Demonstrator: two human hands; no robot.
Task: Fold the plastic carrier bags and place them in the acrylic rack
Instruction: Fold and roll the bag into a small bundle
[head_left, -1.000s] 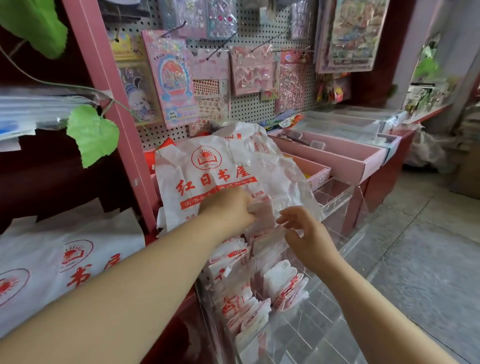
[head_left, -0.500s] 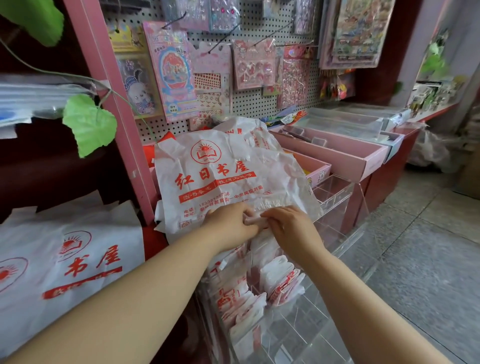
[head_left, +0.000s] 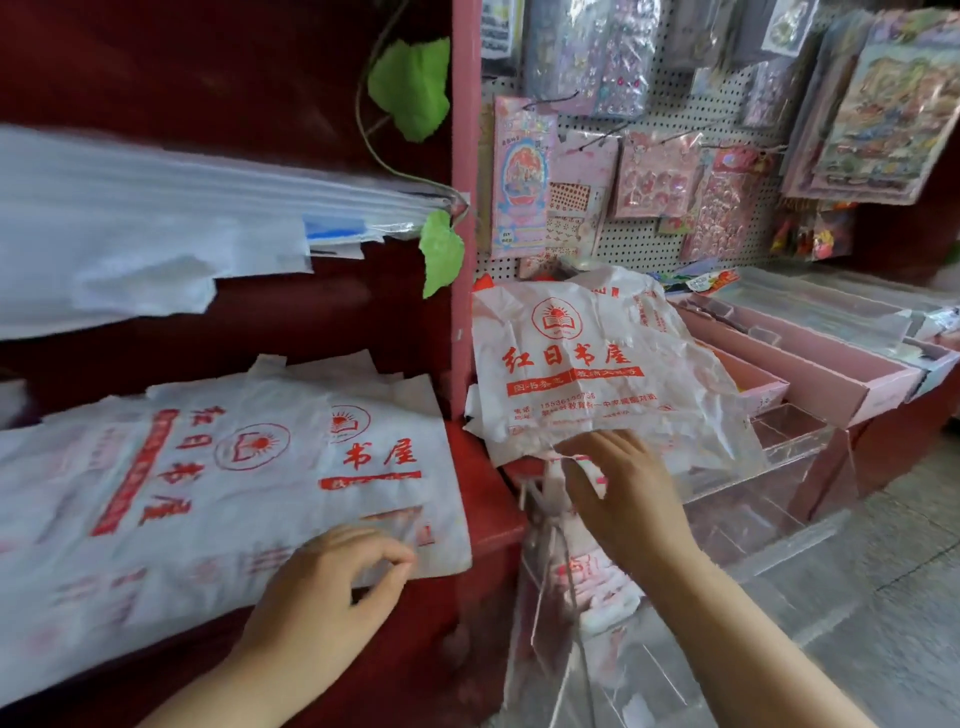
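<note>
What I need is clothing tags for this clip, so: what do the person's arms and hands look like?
The left hand and right hand are bare: no gloves, and no rings show. The left forearm and right forearm are bare as well, right down to the frame's edge; no sleeve, watch or bracelet is in view.

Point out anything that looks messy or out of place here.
One carrier bag lies unfolded and badly crumpled at the top of the acrylic rack, unlike the folded bags tucked inside. The flat bags on the left shelf lie at mismatched angles.
</note>
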